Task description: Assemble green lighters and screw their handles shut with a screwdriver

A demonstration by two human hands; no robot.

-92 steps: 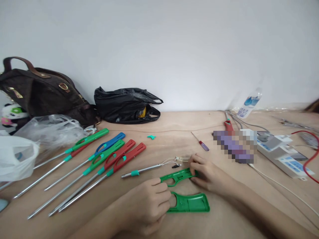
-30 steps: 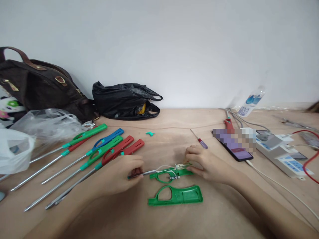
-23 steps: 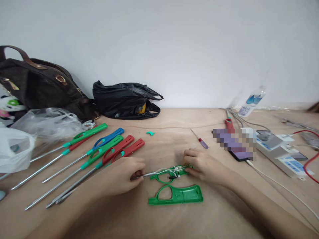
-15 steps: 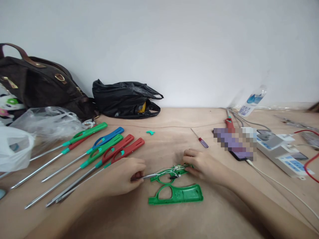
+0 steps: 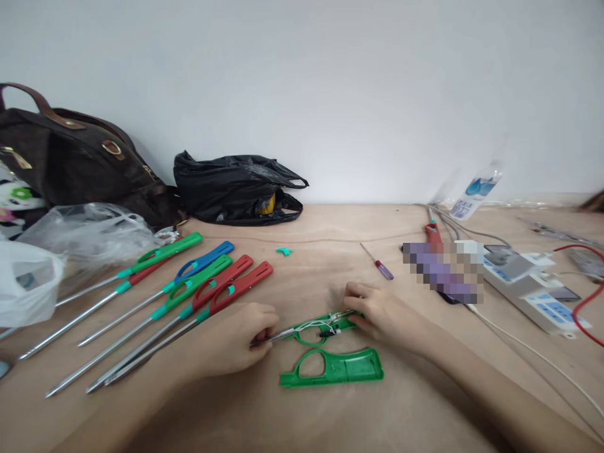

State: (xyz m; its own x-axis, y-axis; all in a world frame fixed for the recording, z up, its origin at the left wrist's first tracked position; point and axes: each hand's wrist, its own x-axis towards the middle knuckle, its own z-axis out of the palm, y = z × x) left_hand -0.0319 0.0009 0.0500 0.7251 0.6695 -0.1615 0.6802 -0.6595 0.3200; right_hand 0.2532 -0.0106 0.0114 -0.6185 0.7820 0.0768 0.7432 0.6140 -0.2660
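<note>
An opened green long-nosed lighter [image 5: 309, 338] lies between my hands, its wires and inner parts showing in one half of the handle. My left hand [image 5: 240, 336] is closed around its metal tube, and the tube's far end is hidden under the fingers. At the other end of the handle half, my right hand [image 5: 375, 308] grips the green shell, thumb and fingers on either side. Just nearer to me lies the loose green handle half [image 5: 349, 367], inner side up. Beyond the hands sits a small teal trigger [image 5: 284, 251], with a screwdriver [image 5: 377, 262] to its right.
Several assembled lighters [image 5: 198, 286] lie at left beside plastic bags [image 5: 89, 226]. A brown bag [image 5: 85, 151] and a black plastic bag [image 5: 231, 189] stand by the wall. At right are a phone [image 5: 438, 274], a power strip [image 5: 528, 289], cables and a bottle [image 5: 476, 192].
My left hand has shifted slightly right along with the metal tube, which now sits closer to the handle's narrow end. My right hand keeps its grip.
</note>
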